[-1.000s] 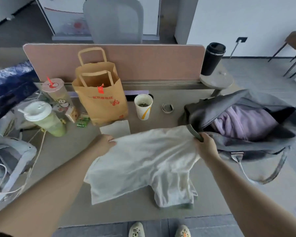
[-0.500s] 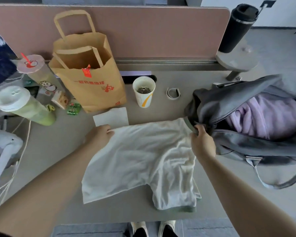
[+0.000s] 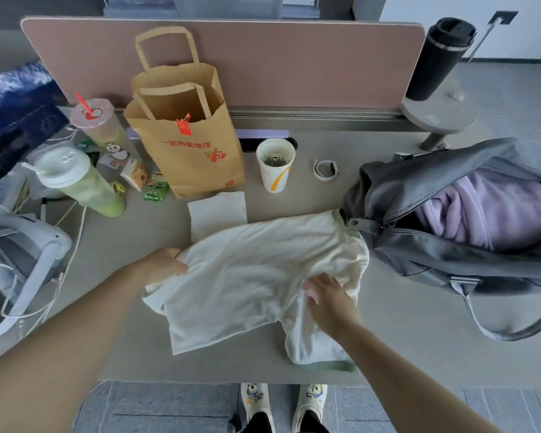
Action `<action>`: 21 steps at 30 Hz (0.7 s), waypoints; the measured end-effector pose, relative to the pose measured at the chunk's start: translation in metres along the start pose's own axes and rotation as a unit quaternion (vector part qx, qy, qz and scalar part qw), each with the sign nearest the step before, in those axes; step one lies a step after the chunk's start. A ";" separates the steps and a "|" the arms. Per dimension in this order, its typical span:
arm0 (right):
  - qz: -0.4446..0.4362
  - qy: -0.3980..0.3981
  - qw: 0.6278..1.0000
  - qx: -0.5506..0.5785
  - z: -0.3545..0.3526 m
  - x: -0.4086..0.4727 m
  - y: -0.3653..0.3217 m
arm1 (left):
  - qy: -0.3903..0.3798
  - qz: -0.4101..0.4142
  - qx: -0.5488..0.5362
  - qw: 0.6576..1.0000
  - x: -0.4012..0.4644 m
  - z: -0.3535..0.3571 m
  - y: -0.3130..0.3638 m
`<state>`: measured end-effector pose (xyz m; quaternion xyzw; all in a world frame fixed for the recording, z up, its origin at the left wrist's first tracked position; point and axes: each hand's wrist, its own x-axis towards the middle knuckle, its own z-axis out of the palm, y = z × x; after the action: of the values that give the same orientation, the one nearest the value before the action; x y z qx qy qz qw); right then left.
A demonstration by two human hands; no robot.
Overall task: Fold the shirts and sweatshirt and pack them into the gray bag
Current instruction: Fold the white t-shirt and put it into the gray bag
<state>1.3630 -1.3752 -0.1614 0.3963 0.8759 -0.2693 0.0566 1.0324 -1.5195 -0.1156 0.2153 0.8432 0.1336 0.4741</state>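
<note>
**White shirt on desk, both hands on it, bag open at right**

Shoes [image 3: 283, 407] at the near edge, below the desk [image 3: 403, 332]. White shirt [image 3: 256, 276] lies rumpled on the desk's near middle, green-trimmed sleeve hanging toward the near edge. Right hand [image 3: 331, 303] rests on the shirt's right part, fingers spread and reaching into a fold; grip unclear, looks mostly flat. Left hand [image 3: 164, 265] holds the shirt's left edge, fingers curled round bunched cloth. Shirt's far right corner touches the gray bag [image 3: 450, 257], which sits at right, unzipped, with a lilac garment [image 3: 494, 210] inside. Bag strap [image 3: 512, 329] loops over the near right. Just beyond the shirt, a white napkin [image 3: 217, 210]. Farther: paper cup [image 3: 275, 164], brown paper bag [image 3: 185, 145], green drink [image 3: 82, 185], pink-lidded drink [image 3: 97, 123]. Black tumbler [image 3: 439, 57] stands far right by the pink divider [image 3: 294, 64].
</note>
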 end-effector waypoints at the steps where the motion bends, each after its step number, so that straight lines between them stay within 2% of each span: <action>1: 0.001 -0.028 0.999 -0.029 0.004 -0.001 -0.005 | 0.000 0.011 0.005 1.000 -0.004 0.000 -0.003; 5: 0.031 -0.067 0.996 -0.050 0.012 -0.007 -0.010 | -0.042 0.019 -0.020 0.999 -0.017 -0.014 -0.020; 7: 0.022 -0.065 0.997 -0.042 0.013 -0.012 -0.005 | -0.029 0.024 0.008 0.999 -0.019 -0.027 -0.034; 9: 0.020 -0.058 0.997 -0.054 0.013 -0.015 0.000 | 0.069 0.039 0.089 0.993 -0.016 -0.035 -0.048; 11: 0.038 -0.054 0.995 -0.081 0.012 -0.014 -0.003 | 0.183 0.029 0.171 0.968 -0.008 -0.035 -0.061; 13: 0.048 -0.035 0.991 -0.122 0.012 -0.012 -0.016 | 0.228 0.007 0.190 0.955 -0.003 -0.028 -0.066; 15: 0.024 0.001 0.992 -0.124 0.015 -0.009 -0.033 | 0.187 -0.021 0.145 0.971 -0.001 -0.019 -0.070; 17: -0.024 0.005 0.997 -0.075 0.021 -0.006 -0.052 | 0.101 -0.043 0.123 0.986 -0.004 -0.017 -0.074; 19: -0.067 -0.040 0.996 -0.030 0.030 -0.003 -0.069 | 0.035 -0.058 0.153 0.986 -0.008 -0.024 -0.082; 21: -0.076 -0.094 0.992 -0.022 0.039 0.002 -0.080 | 0.011 -0.058 0.135 0.989 -0.015 -0.035 -0.087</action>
<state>1.2993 -1.4365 -0.1608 0.3000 0.9000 -0.2894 0.1273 0.9884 -1.6033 -0.1242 0.2265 0.8699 -0.0068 0.4380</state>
